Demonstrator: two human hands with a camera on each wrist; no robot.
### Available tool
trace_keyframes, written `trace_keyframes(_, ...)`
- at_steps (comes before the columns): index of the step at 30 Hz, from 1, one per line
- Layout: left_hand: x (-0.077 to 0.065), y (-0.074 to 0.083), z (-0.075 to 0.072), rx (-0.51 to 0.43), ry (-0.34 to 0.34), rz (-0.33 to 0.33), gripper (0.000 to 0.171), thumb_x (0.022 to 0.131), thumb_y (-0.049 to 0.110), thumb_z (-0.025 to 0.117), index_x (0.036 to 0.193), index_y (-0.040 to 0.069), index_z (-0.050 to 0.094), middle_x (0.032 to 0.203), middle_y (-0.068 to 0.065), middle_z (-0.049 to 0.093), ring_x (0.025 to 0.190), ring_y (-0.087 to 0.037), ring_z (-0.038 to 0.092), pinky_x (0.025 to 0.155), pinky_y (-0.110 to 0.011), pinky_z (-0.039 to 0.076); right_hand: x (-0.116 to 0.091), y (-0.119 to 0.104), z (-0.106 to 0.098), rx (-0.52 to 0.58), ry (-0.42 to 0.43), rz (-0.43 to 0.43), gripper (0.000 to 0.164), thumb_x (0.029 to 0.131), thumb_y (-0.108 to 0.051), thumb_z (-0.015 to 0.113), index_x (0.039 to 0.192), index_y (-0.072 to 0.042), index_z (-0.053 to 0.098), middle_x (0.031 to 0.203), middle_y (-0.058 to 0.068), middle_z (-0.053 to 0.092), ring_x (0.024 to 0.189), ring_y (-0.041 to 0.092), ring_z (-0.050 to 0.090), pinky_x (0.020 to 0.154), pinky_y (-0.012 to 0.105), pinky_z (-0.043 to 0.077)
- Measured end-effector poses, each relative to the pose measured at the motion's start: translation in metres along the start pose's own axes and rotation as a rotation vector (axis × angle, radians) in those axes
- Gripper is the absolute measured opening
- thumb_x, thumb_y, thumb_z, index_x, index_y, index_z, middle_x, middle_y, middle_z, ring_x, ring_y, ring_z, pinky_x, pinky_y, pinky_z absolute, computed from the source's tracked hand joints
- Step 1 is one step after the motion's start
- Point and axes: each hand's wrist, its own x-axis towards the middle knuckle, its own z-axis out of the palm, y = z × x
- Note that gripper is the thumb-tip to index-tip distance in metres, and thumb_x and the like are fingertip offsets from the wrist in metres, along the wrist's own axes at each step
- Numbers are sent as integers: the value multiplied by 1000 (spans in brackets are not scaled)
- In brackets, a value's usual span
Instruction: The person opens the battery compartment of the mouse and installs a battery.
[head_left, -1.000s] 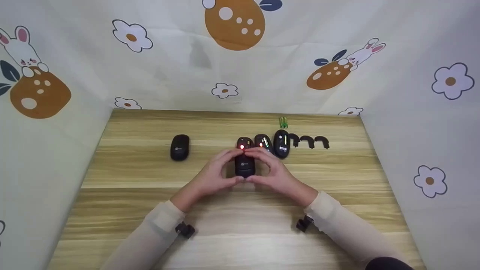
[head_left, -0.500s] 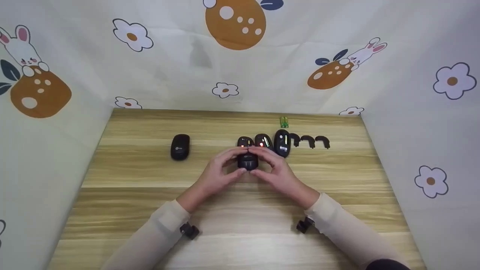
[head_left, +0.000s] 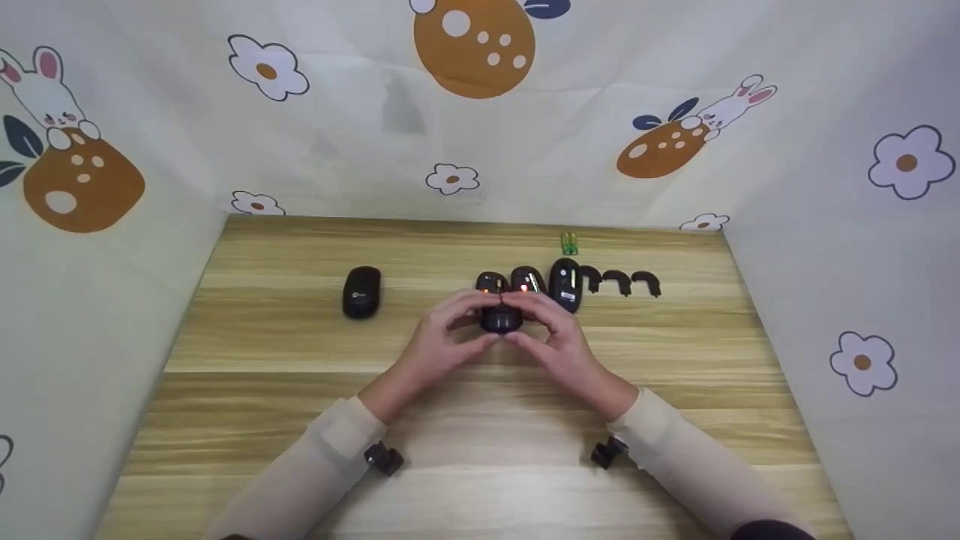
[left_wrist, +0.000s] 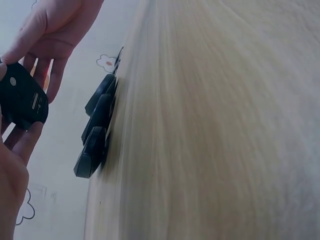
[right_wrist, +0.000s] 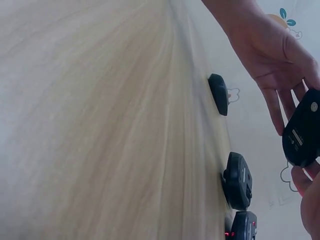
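Observation:
Both hands hold a black computer mouse (head_left: 500,319) by its two ends, above the table. My left hand (head_left: 442,337) and right hand (head_left: 559,337) pinch it between thumbs and fingertips that nearly meet at the middle. One rounded end of the mouse points toward the head camera. Its flat underside shows a round spot and a small label in the left wrist view, where the right hand (left_wrist: 62,35) is above and the left hand (left_wrist: 11,185) below. Just behind the held mouse lie two mice with lit red or orange lights: one mouse (head_left: 492,280), partly covered by fingers, and another mouse (head_left: 527,279).
A third overturned mouse (head_left: 565,286) lies to their right, then several curved black pieces (head_left: 616,281) in a row. Small green batteries (head_left: 570,243) lie behind. Further left, another mouse (head_left: 362,292) sits top up. A printed cloth (head_left: 337,135) walls the wooden table (head_left: 480,465).
Both hands have lifted the mouse and moved slightly away from the body and to the right. The mouse has tilted, so less of its top shows.

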Motion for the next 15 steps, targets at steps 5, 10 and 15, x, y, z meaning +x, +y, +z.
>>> trace_keyframes(5, 1, 2, 2, 13, 3, 7, 51, 93, 10, 89, 141, 9, 72, 144, -6, 69, 127, -27, 70, 105, -39, 62, 1, -1, -3, -34, -4, -26, 53, 87, 11, 83, 138, 2, 72, 139, 18, 71, 126, 30, 70, 110, 36, 58)
trace_keyframes(10, 2, 1, 2, 33, 0, 9, 48, 96, 15, 88, 141, 13, 73, 143, -3, 70, 125, -24, 70, 103, -39, 63, 0, -1, -6, -40, -9, -27, 50, 90, 6, 84, 138, -3, 73, 138, 13, 73, 124, 28, 70, 109, 36, 59)
trace_keyframes(15, 4, 1, 2, 64, 0, 40, 48, 95, 11, 89, 140, 14, 74, 141, -2, 72, 125, -24, 70, 103, -43, 63, 0, 0, -5, -39, 17, -38, 49, 88, 8, 84, 136, -1, 73, 135, 15, 74, 124, 27, 70, 111, 35, 56)
